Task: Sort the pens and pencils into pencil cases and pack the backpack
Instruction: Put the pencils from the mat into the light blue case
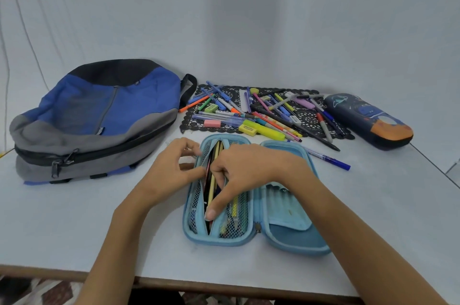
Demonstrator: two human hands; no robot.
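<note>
Hands on open light-blue pencil case (286,237): left hand (171,168) pinches mesh pocket edge, right hand (246,170) grips pencils (212,187) inside.

Black lace mat (311,119) on white table (99,217)

You have a single view here, from the camera on your head, looking forward and down across the table (74,225). It sits close over the near edge, so your forearms enter from the bottom of the frame and the open pencil case (286,237) lies just below centre. The wide lens bends the table's edges and takes in the wall (224,18) behind.
</note>
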